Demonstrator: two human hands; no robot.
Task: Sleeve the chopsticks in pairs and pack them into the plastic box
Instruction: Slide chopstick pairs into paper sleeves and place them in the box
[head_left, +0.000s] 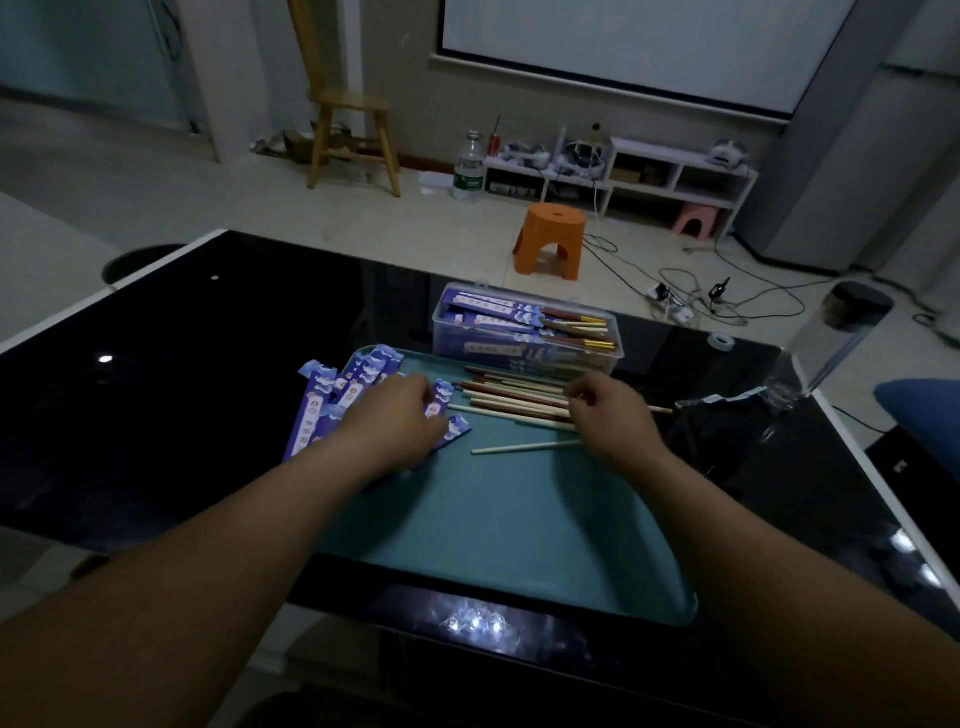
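Purple paper sleeves (322, 402) lie fanned at the far left of a teal tray (493, 519). My left hand (397, 421) rests palm down on them, fingers touching one sleeve (441, 402). Several loose chopsticks (511, 397), brown and pale, lie in a pile at the tray's far side. My right hand (613, 415) is on the right end of that pile, fingers curled over the sticks; whether it grips any is unclear. One pale chopstick (519, 447) lies apart, nearer me. A clear plastic box (524, 330) behind the tray holds several sleeved pairs.
The tray sits on a glossy black table (182, 389). Crumpled clear plastic wrap (748, 402) and a tape roll (721, 340) lie to the right. An orange stool (551, 236), cables and a wooden chair stand on the floor beyond.
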